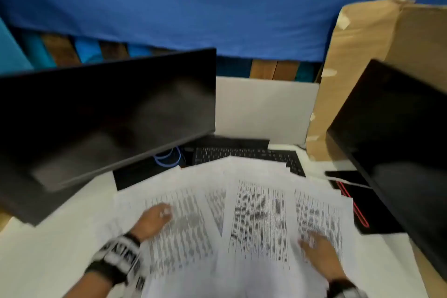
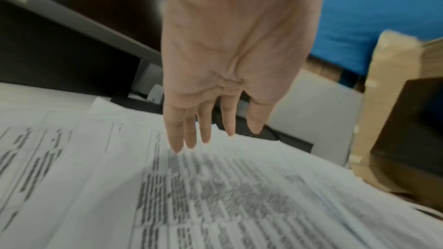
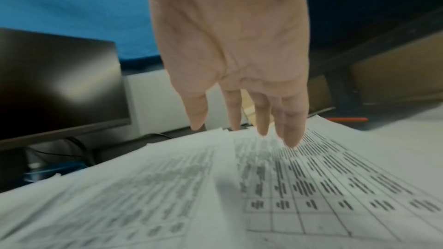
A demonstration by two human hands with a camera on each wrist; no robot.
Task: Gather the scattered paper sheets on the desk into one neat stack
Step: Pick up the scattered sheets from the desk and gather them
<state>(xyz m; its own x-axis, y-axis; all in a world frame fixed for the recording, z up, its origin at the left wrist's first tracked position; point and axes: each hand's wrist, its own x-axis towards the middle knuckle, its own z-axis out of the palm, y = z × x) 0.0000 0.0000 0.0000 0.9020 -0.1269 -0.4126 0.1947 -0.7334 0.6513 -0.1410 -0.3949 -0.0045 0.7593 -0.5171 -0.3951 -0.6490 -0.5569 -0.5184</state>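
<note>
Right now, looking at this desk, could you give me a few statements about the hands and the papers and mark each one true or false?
1. The left hand has its fingers stretched over the papers. True.
2. The right hand grips a pen. False: it holds nothing, its fingers straight above the sheets.
3. The papers lie in one squared stack. False: they are fanned out and overlap.
4. The papers cover part of the keyboard. True.
5. The monitor shows a bright picture. False: it is dark.

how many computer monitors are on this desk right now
2. One monitor stands at the left, above the left hand; the other monitor stands at the right edge, partly cut off. More could sit outside the view.
</note>
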